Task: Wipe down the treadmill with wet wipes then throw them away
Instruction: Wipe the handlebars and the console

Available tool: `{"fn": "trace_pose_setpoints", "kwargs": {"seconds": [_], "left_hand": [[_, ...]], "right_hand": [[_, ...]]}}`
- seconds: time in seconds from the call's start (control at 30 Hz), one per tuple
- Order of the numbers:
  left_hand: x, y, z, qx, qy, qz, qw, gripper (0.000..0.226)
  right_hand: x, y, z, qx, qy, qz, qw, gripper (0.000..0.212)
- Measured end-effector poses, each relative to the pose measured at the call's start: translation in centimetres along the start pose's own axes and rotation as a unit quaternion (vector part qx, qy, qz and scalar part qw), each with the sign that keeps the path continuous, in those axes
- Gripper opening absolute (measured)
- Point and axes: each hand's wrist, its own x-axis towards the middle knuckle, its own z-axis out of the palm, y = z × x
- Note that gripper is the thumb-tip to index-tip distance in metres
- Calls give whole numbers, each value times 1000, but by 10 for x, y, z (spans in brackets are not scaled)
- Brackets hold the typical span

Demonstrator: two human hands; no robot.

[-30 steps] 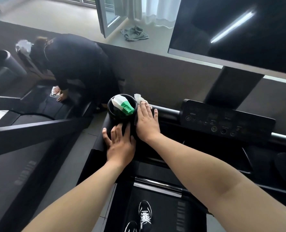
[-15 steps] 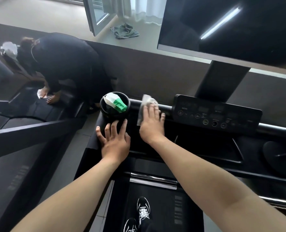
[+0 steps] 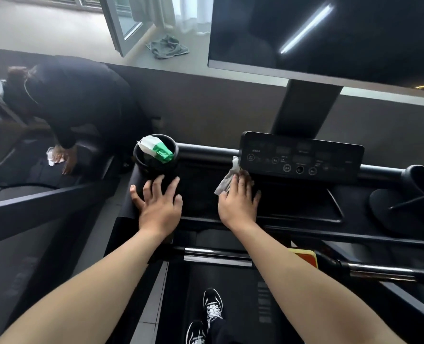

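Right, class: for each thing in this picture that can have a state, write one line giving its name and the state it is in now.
Big screen: dark, off.
Control panel: faint markings, displays dark.
Wet wipe: crumpled, pressed flat against the console under the right hand.
Left hand: empty, fingers spread, resting on the console below the cup holder.
Wipes packet: standing tilted in the cup holder.
Window: swung open.
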Motion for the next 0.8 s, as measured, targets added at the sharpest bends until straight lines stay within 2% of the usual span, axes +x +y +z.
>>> {"fn": "trace_pose_setpoints", "kwargs": {"seconds": [0.1, 0.23, 0.33, 0.4, 0.47, 0.53, 0.6, 0.7, 0.8], "left_hand": [[-3, -4, -4, 0, -27, 21, 999, 61], [-15, -5, -2, 6, -27, 76, 997, 73], [-30, 0, 1, -18, -37, 99, 994, 78], [-40, 3, 2, -45, -55, 103, 992, 71], [-48, 3, 2, -69, -65, 103, 990, 61], [-51, 1, 1, -95, -53, 92, 990, 59], [-53, -2, 0, -103, -32, 87, 990, 60], [-57, -7, 2, -121, -11, 87, 989, 58], [-66, -13, 2, -123, -4, 88, 988, 52]], "right_hand": [[-7, -14, 1, 13, -13, -21, 1000, 62], [-25, -23, 5, -29, -68, -177, 981, 61], [-33, -5, 0, -49, -83, -234, 968, 61], [-33, 16, -6, -50, -63, -204, 976, 61], [-35, 42, -10, -37, -40, -123, 991, 61], [-41, 61, -9, -26, -28, -49, 998, 61], [-49, 65, -6, -5, -21, -11, 1000, 61], [-58, 48, 1, 42, -11, 1, 999, 62], [-63, 24, 11, 59, 2, -46, 997, 59]]}}
